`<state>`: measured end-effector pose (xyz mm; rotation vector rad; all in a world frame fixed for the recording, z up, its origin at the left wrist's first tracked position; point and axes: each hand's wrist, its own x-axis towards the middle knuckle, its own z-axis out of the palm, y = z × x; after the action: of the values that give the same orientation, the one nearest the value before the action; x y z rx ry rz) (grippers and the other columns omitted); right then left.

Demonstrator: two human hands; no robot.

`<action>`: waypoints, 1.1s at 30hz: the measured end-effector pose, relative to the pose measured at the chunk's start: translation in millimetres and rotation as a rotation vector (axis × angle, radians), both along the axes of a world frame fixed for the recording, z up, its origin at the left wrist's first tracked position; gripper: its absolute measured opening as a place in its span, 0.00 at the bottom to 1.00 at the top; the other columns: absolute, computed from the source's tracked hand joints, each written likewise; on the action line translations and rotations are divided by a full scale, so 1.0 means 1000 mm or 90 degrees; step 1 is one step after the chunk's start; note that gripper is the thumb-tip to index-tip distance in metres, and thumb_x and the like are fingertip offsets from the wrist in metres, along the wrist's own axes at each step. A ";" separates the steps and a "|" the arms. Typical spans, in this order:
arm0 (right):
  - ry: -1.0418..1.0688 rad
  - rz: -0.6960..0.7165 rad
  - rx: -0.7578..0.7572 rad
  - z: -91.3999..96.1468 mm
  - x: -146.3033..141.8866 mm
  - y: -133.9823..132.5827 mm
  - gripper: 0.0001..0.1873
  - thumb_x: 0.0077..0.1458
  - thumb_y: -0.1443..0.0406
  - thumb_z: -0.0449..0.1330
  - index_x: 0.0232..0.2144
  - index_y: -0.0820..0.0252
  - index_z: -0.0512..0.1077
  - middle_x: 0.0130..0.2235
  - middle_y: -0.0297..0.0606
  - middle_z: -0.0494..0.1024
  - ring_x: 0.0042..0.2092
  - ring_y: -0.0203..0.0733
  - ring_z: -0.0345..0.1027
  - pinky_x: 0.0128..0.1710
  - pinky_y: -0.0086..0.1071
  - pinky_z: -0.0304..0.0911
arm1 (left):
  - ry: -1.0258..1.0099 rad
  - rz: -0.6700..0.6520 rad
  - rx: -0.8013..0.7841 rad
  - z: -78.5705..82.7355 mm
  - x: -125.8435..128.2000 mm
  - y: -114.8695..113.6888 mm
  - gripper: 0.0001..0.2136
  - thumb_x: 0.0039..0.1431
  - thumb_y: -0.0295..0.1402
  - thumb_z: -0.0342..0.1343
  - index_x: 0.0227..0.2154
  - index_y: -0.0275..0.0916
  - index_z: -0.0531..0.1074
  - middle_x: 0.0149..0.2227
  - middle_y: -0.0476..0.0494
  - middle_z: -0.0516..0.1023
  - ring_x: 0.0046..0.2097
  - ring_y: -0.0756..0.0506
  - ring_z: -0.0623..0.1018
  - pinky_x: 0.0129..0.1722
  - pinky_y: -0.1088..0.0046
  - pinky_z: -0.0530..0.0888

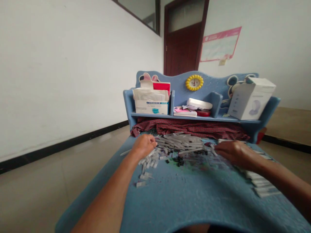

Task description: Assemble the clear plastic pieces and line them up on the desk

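While left hand [143, 145] and right hand [233, 151] touch grey sticks [181, 141], their grip is unclear.

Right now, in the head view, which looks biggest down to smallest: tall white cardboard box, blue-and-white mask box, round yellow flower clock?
1. tall white cardboard box
2. blue-and-white mask box, only slightly smaller
3. round yellow flower clock, clearly smallest

White box [251, 98], yellow clock [194, 82], checked cloth [189, 127]

Bare room, dark brown door [183, 48]
Left of the door, white wall [73, 64] and black skirting [60, 146] meet grey floor [60, 184]; right of it, a pink poster [220, 45].
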<state>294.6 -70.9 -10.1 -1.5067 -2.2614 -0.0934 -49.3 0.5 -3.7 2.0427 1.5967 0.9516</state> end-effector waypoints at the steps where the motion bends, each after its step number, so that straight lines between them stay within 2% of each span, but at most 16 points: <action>1: -0.020 0.052 -0.021 0.002 -0.018 -0.001 0.12 0.53 0.62 0.51 0.27 0.58 0.74 0.28 0.39 0.76 0.30 0.37 0.68 0.32 0.27 0.58 | 0.032 0.011 0.010 -0.001 0.000 0.000 0.05 0.41 0.31 0.56 0.15 0.39 0.70 0.13 0.51 0.68 0.19 0.51 0.66 0.20 0.78 0.57; 4: -0.070 0.129 -0.051 0.003 -0.063 -0.001 0.14 0.55 0.63 0.49 0.26 0.59 0.72 0.27 0.38 0.75 0.30 0.37 0.67 0.32 0.27 0.56 | 0.119 0.036 0.044 -0.003 0.000 0.000 0.04 0.41 0.30 0.56 0.16 0.40 0.71 0.16 0.50 0.69 0.21 0.50 0.67 0.22 0.77 0.57; 7: -0.106 0.161 -0.076 -0.002 -0.095 0.001 0.13 0.55 0.64 0.48 0.25 0.58 0.70 0.27 0.37 0.75 0.30 0.37 0.67 0.30 0.27 0.54 | 0.201 0.043 0.056 -0.002 0.000 -0.003 0.03 0.41 0.29 0.55 0.17 0.40 0.71 0.17 0.49 0.70 0.24 0.48 0.69 0.24 0.76 0.58; 13: -0.169 0.090 -0.084 -0.010 -0.134 0.019 0.12 0.54 0.62 0.49 0.30 0.58 0.71 0.27 0.41 0.76 0.30 0.41 0.69 0.27 0.28 0.52 | 0.332 0.035 0.055 0.000 -0.001 -0.005 0.04 0.43 0.29 0.52 0.18 0.40 0.71 0.20 0.45 0.72 0.26 0.46 0.70 0.24 0.74 0.58; 17: -0.190 0.058 -0.079 -0.012 -0.152 0.033 0.13 0.55 0.61 0.48 0.33 0.58 0.71 0.30 0.43 0.76 0.33 0.44 0.70 0.29 0.29 0.56 | 0.360 0.036 0.042 -0.001 -0.006 -0.004 0.04 0.42 0.29 0.53 0.16 0.40 0.70 0.21 0.43 0.72 0.26 0.45 0.71 0.25 0.74 0.59; 23: -0.209 0.028 -0.092 -0.014 -0.169 0.048 0.15 0.55 0.61 0.46 0.34 0.58 0.71 0.33 0.45 0.77 0.37 0.47 0.70 0.33 0.32 0.59 | 0.321 0.010 0.017 0.001 -0.008 -0.007 0.05 0.39 0.25 0.54 0.13 0.39 0.69 0.19 0.44 0.72 0.27 0.45 0.72 0.27 0.73 0.63; 29: -0.219 -0.004 -0.091 -0.015 -0.180 0.055 0.15 0.55 0.61 0.46 0.36 0.57 0.71 0.35 0.44 0.76 0.39 0.46 0.70 0.36 0.34 0.61 | 0.459 0.012 -0.043 0.008 -0.005 -0.012 0.07 0.44 0.27 0.51 0.23 0.38 0.74 0.27 0.43 0.76 0.34 0.45 0.75 0.32 0.74 0.67; 33: -0.231 -0.027 -0.101 -0.016 -0.183 0.058 0.15 0.54 0.61 0.47 0.36 0.58 0.71 0.35 0.45 0.76 0.39 0.47 0.70 0.36 0.34 0.62 | 0.470 0.030 -0.023 0.009 -0.007 -0.011 0.08 0.45 0.27 0.49 0.25 0.38 0.73 0.29 0.40 0.76 0.35 0.43 0.75 0.33 0.72 0.68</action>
<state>111.5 -13.2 -25.9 -1.7384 -2.5704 -0.2206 -56.2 -10.8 5.4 2.4978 1.9772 0.1529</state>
